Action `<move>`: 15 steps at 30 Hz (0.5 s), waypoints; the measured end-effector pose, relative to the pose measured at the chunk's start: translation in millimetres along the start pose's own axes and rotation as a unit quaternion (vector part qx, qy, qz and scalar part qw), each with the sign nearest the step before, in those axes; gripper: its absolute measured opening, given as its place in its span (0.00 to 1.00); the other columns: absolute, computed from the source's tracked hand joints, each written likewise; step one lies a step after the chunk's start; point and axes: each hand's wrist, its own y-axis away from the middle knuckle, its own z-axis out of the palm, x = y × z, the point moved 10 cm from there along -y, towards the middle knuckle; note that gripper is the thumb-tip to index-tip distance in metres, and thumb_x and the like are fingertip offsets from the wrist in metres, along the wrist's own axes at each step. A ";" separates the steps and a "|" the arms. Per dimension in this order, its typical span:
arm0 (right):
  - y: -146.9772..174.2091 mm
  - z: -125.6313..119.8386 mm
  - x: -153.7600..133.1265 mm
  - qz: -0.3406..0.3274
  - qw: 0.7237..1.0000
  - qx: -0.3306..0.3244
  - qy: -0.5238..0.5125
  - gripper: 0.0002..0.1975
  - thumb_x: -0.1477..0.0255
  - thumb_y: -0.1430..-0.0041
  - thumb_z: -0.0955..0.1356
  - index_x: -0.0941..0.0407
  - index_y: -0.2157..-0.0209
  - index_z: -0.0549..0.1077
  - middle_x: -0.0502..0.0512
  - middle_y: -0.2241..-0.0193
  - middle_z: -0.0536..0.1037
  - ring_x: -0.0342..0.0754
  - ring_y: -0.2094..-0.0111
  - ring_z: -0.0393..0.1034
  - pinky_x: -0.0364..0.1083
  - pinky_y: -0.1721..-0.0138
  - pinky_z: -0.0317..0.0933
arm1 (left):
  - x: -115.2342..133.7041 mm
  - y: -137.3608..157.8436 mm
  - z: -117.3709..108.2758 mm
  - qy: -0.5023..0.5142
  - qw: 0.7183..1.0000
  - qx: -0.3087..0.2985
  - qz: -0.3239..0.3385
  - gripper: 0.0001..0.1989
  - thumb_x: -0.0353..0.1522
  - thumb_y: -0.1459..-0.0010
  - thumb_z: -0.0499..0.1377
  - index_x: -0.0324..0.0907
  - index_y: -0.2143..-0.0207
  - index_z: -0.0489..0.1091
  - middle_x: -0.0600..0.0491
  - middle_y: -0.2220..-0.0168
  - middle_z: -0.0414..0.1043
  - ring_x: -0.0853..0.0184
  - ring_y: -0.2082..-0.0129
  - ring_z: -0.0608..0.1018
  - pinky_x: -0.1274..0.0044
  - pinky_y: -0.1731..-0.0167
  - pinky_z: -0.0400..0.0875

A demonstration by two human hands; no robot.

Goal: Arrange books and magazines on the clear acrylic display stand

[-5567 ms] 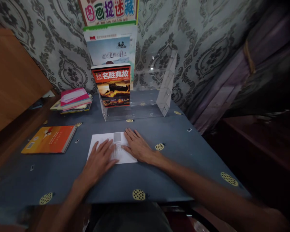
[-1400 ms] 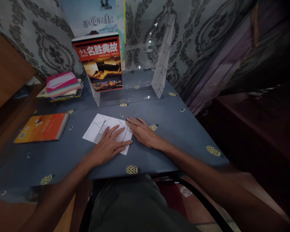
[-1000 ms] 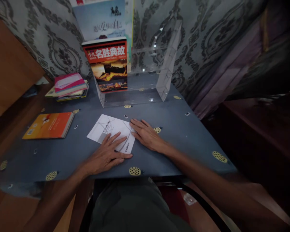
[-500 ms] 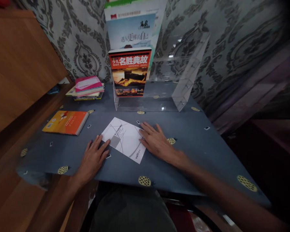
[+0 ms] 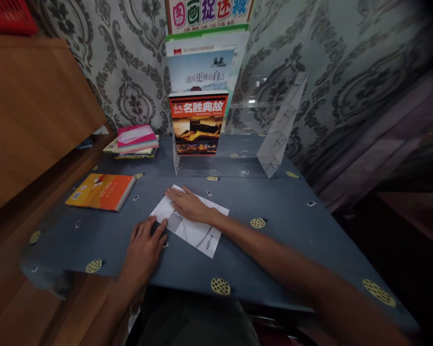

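Note:
A white printed booklet or leaflet lies flat and slanted on the table before me, marked with grey curved lines and a grey block. Across its upper left part rests my right hand, palm down with the fingers stretched out, hiding some of the print. My left hand lies on the cloth at the booklet's lower left edge, fingers apart, the fingertips at or touching that edge. Neither hand grips anything.
A clear acrylic rack stands at the back, holding a red-topped book and taller books behind it. An orange book lies left; a stack of books sits behind it. Pineapple-patterned cloth covers the table.
My right hand has moved left from the booklet's right edge onto its upper left part. My left hand stays by the lower left edge. The camera view has tilted up slightly.

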 end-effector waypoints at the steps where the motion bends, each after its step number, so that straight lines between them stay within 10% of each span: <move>1: 2.9 -5.8 11.4 0.021 1.000 0.007 0.006 0.25 0.71 0.27 0.57 0.62 0.33 0.59 0.66 0.32 0.61 0.54 0.30 0.50 0.61 0.30 0.43 | 0.2 -0.2 -0.3 0.000 1.000 -0.004 -0.002 0.19 0.34 0.31 0.49 0.42 0.42 0.70 0.40 0.46 0.71 0.53 0.47 0.75 0.59 0.49 0.71; 15: 15.7 -21.7 34.3 0.056 0.996 0.059 0.047 0.23 0.68 0.27 0.58 0.59 0.35 0.64 0.64 0.33 0.63 0.55 0.30 0.51 0.62 0.31 0.45 | 2.8 -34.0 11.2 -0.013 0.992 -0.098 -0.076 0.16 0.35 0.30 0.49 0.38 0.47 0.70 0.38 0.40 0.71 0.50 0.39 0.71 0.55 0.44 0.66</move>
